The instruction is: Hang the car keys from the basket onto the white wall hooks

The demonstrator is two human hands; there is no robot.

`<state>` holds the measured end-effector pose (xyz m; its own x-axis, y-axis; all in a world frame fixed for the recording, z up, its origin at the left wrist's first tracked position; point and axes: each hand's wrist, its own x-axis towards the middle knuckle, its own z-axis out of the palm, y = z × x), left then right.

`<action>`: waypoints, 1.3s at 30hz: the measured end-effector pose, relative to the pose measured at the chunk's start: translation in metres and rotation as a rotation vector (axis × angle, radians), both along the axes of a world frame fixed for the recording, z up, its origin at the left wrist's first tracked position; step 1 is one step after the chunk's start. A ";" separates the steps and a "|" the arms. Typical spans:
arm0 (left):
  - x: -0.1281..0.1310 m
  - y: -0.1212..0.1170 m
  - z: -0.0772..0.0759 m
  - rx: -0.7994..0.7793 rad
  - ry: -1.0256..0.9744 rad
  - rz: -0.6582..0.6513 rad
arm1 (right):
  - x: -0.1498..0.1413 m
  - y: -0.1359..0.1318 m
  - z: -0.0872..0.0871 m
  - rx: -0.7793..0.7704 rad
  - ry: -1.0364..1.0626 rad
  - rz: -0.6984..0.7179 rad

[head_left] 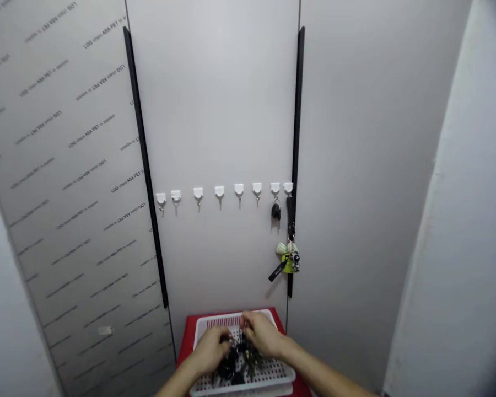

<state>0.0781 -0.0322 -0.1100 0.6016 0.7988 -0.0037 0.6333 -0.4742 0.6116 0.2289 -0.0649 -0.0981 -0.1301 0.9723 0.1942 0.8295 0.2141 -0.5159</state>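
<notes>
A white perforated plastic basket (287,373) holds a dark pile of keys (230,365), some with black fobs. My left hand (210,347) is over the basket's left side, its fingers pinched on keys at the top of the pile. Across from it, my right hand (265,335) pinches a key ring at the far side of the basket, with keys seeming to hang below the fingers. The small parts between both hands are dark and hard to make out singly.
A red surface (184,343) supports the basket. Several white adhesive hooks (219,192) line the white panel. One bears a black car key (276,212); the rightmost bears a black strap with a yellow-green charm (288,263). Black vertical handles (143,149) flank the panel.
</notes>
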 end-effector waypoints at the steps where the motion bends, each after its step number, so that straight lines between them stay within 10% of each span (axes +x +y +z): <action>1: -0.002 -0.002 -0.006 0.002 0.014 0.011 | 0.002 0.000 0.001 0.009 0.020 0.012; 4: -0.008 -0.006 -0.014 0.019 0.013 0.061 | 0.018 0.004 0.035 0.219 0.138 -0.067; 9: -0.012 -0.013 -0.017 0.068 0.005 0.109 | 0.066 0.016 0.139 0.829 0.210 -0.547; 12: -0.013 -0.017 -0.019 0.110 0.008 0.125 | 0.081 0.027 0.175 0.842 0.132 -0.745; 21: -0.017 -0.020 -0.021 0.140 0.025 0.099 | 0.078 0.046 0.180 0.620 0.036 -0.781; 27: -0.015 -0.019 -0.022 0.153 0.023 0.128 | 0.083 0.035 0.224 0.707 -0.043 -0.739; 32: -0.017 -0.021 -0.025 0.140 0.006 0.123 | 0.084 0.028 0.255 0.461 -0.126 -0.543; 39: -0.018 -0.021 -0.024 0.128 0.026 0.127 | 0.103 0.011 0.251 0.253 0.229 -0.458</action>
